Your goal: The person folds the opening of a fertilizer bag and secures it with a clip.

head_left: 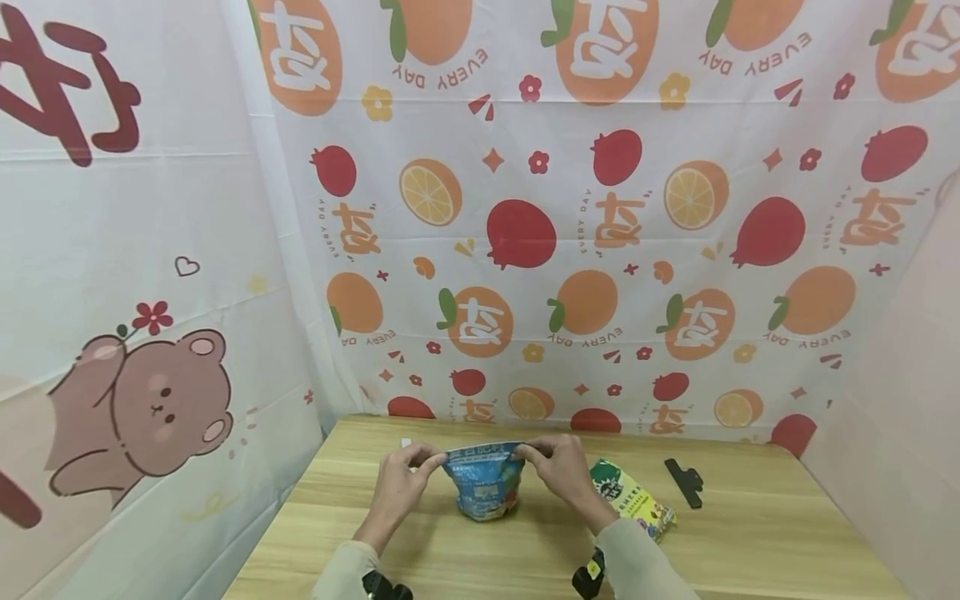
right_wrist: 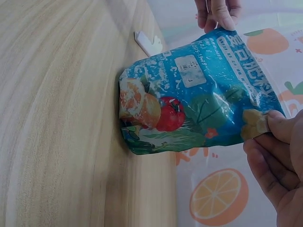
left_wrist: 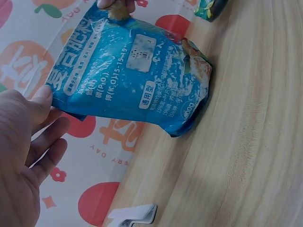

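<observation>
A blue fertilizer bag [head_left: 486, 487], marked 500g and printed with fruit and vegetables, stands upright on the wooden table. My left hand [head_left: 401, 482] pinches the top left corner of the bag between thumb and fingers. At the opposite top corner, my right hand [head_left: 564, 468] pinches the edge the same way. Between both hands the top edge is stretched wide. In the left wrist view, the lower part of the fertilizer bag [left_wrist: 137, 75] looks full and creased and rests on the wood. Whether the top is sealed or cut I cannot tell.
Right of the bag lies a green and yellow packet [head_left: 633, 500], partly behind my right forearm. Farther right is a black bag clip [head_left: 684, 483]. A white clip [left_wrist: 132, 215] lies on the table [head_left: 772, 533] to the left. A printed cloth hangs behind the table.
</observation>
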Available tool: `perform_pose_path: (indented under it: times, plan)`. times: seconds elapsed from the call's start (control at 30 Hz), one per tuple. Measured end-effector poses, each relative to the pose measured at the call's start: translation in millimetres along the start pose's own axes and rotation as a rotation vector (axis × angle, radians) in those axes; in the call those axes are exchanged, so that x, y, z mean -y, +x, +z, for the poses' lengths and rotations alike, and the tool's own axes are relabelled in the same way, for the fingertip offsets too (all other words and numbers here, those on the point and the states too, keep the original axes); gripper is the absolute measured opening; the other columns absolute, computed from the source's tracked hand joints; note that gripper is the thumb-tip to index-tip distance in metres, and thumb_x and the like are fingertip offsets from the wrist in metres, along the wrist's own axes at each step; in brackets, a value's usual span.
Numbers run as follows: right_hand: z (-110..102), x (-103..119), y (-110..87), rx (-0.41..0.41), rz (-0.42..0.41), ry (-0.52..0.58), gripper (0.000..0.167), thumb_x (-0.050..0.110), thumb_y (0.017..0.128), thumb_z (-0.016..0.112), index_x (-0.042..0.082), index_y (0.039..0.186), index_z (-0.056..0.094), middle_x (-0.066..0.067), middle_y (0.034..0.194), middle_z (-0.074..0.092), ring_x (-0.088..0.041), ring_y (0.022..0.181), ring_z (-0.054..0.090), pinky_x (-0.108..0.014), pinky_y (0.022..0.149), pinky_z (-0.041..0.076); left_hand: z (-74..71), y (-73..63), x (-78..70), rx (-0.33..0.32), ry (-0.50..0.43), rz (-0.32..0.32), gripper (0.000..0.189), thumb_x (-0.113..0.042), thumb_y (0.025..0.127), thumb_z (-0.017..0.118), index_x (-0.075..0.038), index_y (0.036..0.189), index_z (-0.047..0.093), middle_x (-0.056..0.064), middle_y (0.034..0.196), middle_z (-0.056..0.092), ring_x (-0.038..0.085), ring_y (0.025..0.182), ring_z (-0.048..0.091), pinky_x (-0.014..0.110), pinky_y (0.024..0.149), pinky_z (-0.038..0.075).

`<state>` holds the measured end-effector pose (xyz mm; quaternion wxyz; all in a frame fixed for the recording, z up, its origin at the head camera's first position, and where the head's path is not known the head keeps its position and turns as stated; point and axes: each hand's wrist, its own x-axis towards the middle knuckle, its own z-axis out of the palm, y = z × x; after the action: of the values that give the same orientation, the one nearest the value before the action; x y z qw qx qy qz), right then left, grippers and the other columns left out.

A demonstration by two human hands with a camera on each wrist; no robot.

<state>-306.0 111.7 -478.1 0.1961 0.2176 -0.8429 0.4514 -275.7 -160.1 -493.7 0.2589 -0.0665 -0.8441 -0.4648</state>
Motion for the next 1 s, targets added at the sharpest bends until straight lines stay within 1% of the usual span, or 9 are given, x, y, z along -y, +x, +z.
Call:
perform_pose_path:
  times: [0.1, 0.13, 0.2, 0.27, 0.4, 0.5, 0.63, 0.77, 1.0]
  plan:
    - [-1, 1, -0.2, 0.01, 0.013, -0.004, 0.015, 0.025, 0.093, 0.073, 0.017, 0.086, 0.083, 0.0, 0.079, 0.08, 0.0, 0.054, 0.052, -0.019, 0.051, 0.041, -1.4, 0.1, -0.2, 0.029, -0.02, -0.024, 0.007, -0.017, 0.089, 0.078, -0.018, 0.083, 0.075, -0.003, 0.075, 0.071, 0.0, 0.068, 0.058, 0.02, 0.066, 0.05]
    - [-2, 2, -0.4, 0.013, 0.017, -0.009, 0.015, 0.025, 0.093, 0.073, 0.017, 0.086, 0.083, 0.0, 0.079, 0.079, 0.0, 0.054, 0.051, -0.019, 0.052, 0.041, -2.1, 0.1, -0.3, 0.025, -0.032, -0.028, 0.008, -0.016, 0.089, 0.078, -0.018, 0.082, 0.074, -0.003, 0.074, 0.071, 0.0, 0.068, 0.058, 0.02, 0.067, 0.05]
    - [-2, 2, -0.4, 0.019, 0.017, -0.014, 0.015, 0.024, 0.094, 0.073, 0.016, 0.086, 0.083, -0.001, 0.079, 0.08, 0.001, 0.058, 0.057, -0.019, 0.055, 0.045, -3.4, 0.4, 1.1, 0.005, -0.042, -0.037, 0.01, -0.015, 0.09, 0.077, -0.018, 0.082, 0.074, -0.005, 0.072, 0.069, 0.0, 0.066, 0.057, 0.02, 0.066, 0.05]
    - [-3, 2, -0.2, 0.023, 0.018, -0.013, 0.015, 0.024, 0.094, 0.072, 0.017, 0.087, 0.083, 0.0, 0.08, 0.08, 0.002, 0.057, 0.055, -0.019, 0.053, 0.044, -5.6, 2.1, 3.1, -0.023, -0.04, -0.041, 0.01, -0.014, 0.09, 0.077, -0.017, 0.082, 0.073, -0.005, 0.071, 0.069, 0.0, 0.065, 0.056, 0.02, 0.066, 0.05]
    - [-2, 3, 0.0, 0.021, 0.005, -0.022, 0.015, 0.022, 0.095, 0.071, 0.016, 0.089, 0.083, 0.0, 0.082, 0.08, 0.003, 0.06, 0.058, -0.019, 0.054, 0.045, -14.0, 6.7, 10.7, -0.055, 0.002, -0.052, 0.006, -0.015, 0.093, 0.074, -0.013, 0.087, 0.073, 0.0, 0.075, 0.071, 0.003, 0.067, 0.059, 0.019, 0.065, 0.049]
    - [-2, 4, -0.9, 0.024, -0.004, -0.025, 0.013, 0.019, 0.095, 0.071, 0.015, 0.09, 0.082, -0.001, 0.082, 0.08, 0.002, 0.064, 0.062, -0.019, 0.057, 0.049, -21.4, 9.3, 18.7, -0.047, 0.034, -0.086, 0.008, -0.015, 0.096, 0.07, -0.008, 0.095, 0.074, 0.005, 0.082, 0.074, 0.006, 0.071, 0.063, 0.019, 0.065, 0.05]
    - [-1, 2, -2.5, 0.025, -0.011, -0.029, 0.011, 0.016, 0.095, 0.07, 0.014, 0.094, 0.081, -0.001, 0.084, 0.08, -0.001, 0.068, 0.066, -0.02, 0.062, 0.053, -28.1, 12.7, 29.6, -0.028, 0.085, -0.133, 0.012, -0.016, 0.098, 0.067, -0.007, 0.101, 0.074, 0.008, 0.09, 0.076, 0.011, 0.078, 0.067, 0.02, 0.069, 0.053]
    - [1, -1, -3.2, 0.013, -0.006, -0.043, 0.01, 0.013, 0.095, 0.071, 0.015, 0.096, 0.081, 0.001, 0.085, 0.079, -0.001, 0.071, 0.067, -0.019, 0.064, 0.055, -32.9, 16.0, 38.7, -0.017, 0.142, -0.149, 0.014, -0.018, 0.099, 0.065, -0.007, 0.101, 0.073, 0.009, 0.094, 0.076, 0.016, 0.083, 0.07, 0.025, 0.074, 0.054]
    - [2, -1, -2.2, 0.01, -0.022, -0.044, 0.009, 0.012, 0.095, 0.071, 0.014, 0.095, 0.08, 0.0, 0.085, 0.079, -0.004, 0.072, 0.068, -0.02, 0.066, 0.056, -39.0, 20.7, 46.6, -0.006, 0.201, -0.181, 0.015, -0.021, 0.099, 0.065, -0.008, 0.098, 0.072, 0.011, 0.097, 0.076, 0.023, 0.086, 0.072, 0.043, 0.084, 0.055]
